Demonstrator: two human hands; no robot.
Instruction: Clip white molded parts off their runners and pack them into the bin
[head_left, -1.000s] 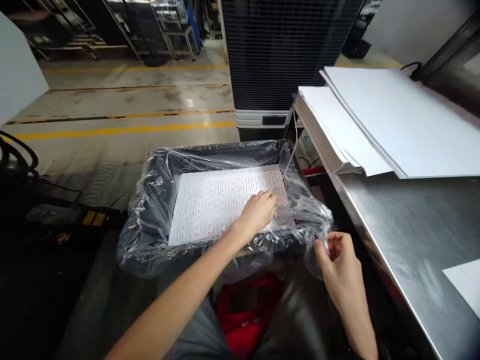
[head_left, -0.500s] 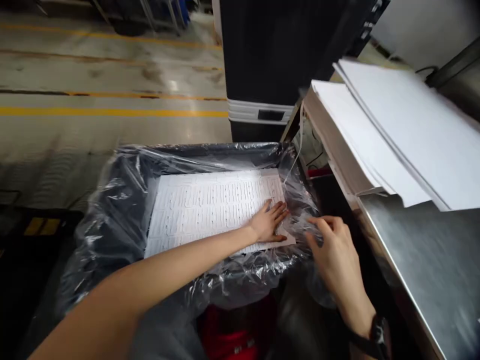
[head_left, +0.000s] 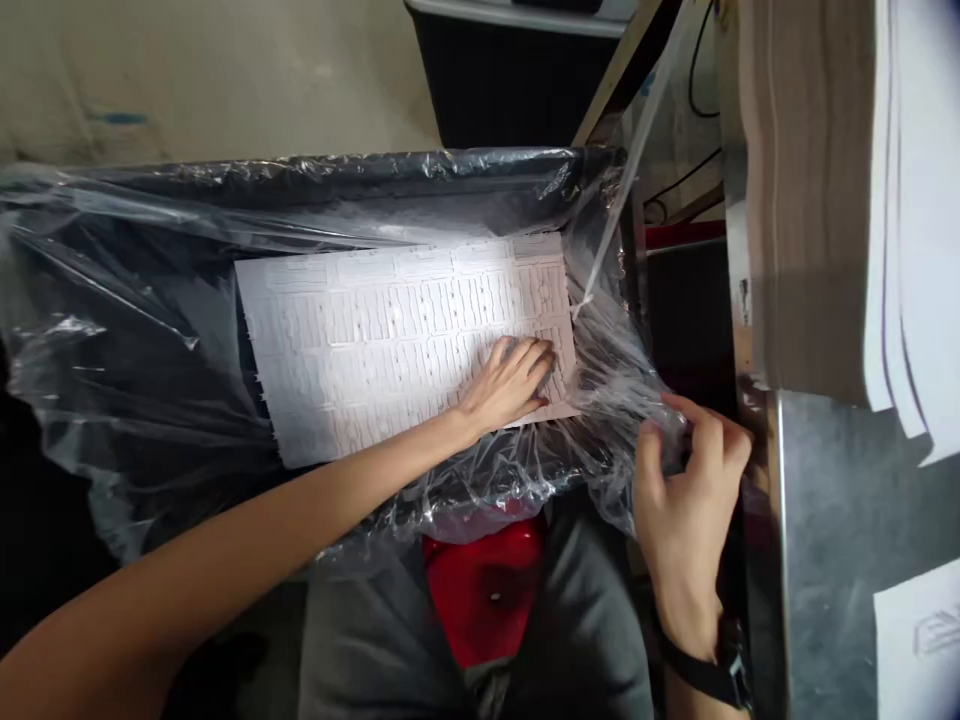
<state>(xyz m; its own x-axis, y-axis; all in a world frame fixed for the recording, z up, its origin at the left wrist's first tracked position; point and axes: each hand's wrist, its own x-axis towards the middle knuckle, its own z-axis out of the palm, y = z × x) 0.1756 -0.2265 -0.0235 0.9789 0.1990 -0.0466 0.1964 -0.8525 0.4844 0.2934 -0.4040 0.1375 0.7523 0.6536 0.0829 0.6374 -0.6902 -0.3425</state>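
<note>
- Two bare hands work at a dark bin (head_left: 465, 205) lined with clear plastic film (head_left: 622, 410)
- Inside the bin lies a white sheet (head_left: 367, 340), slightly askew, marked off into rows of narrow, wavy-edged pieces (how many layers lie beneath, I cannot tell)
- The left hand (head_left: 510, 385) rests on the sheet near its right end, fingers half bent and a little apart, thumb to the near side; it touches the pieces, with nothing visibly gripped
- The right hand (head_left: 694, 480) is outside the bin's near right corner, thumb and forefinger partly apart at the bunched film; I cannot tell whether they pinch it
- Creases in the film run from the sheet's right end toward the right hand
- A dark wristband (head_left: 705, 675) circles the right wrist
- A pale cord (head_left: 630, 180) slants up from the film beside the sheet's right edge
- To the right, a thick stack of boards (head_left: 810, 200) sits on a metal table (head_left: 840, 520), a paper with line markings (head_left: 922, 640) nearer the person
- Below the bin, a red object (head_left: 487, 600) shows between grey-trousered legs (head_left: 375, 640)
</note>
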